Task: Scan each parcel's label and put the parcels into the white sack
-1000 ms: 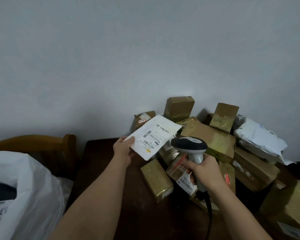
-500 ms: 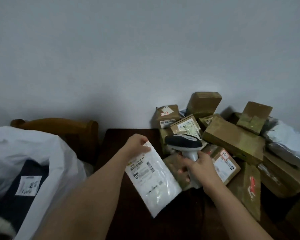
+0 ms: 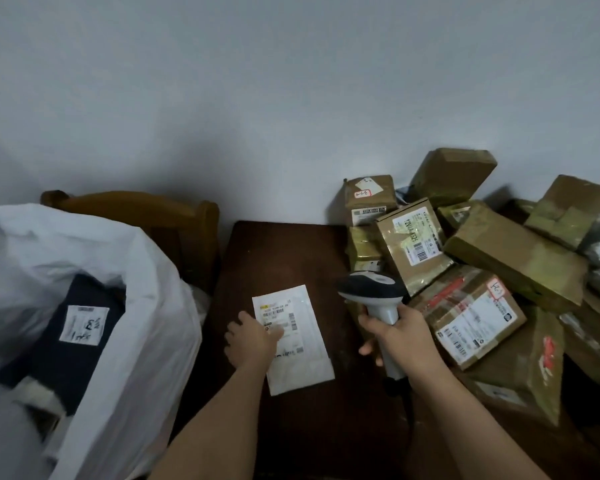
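– Where's the flat white parcel (image 3: 293, 337)?
– Label up on the dark table (image 3: 291, 251), left hand (image 3: 250, 341) pinching it; bare wood around.
– The right hand (image 3: 400, 336)?
– Clenched on the scanner (image 3: 374, 294).
– The white sack (image 3: 146, 289)?
– Open, holding a dark labelled parcel (image 3: 66, 337).

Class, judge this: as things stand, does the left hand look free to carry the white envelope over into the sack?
Probably yes. The left hand already grips the white envelope, the sack gapes open just to its left, and nothing stands between them.

Wooden chair back (image 3: 136, 206) against grey wall (image 3: 257, 81); dark table (image 3: 291, 247).
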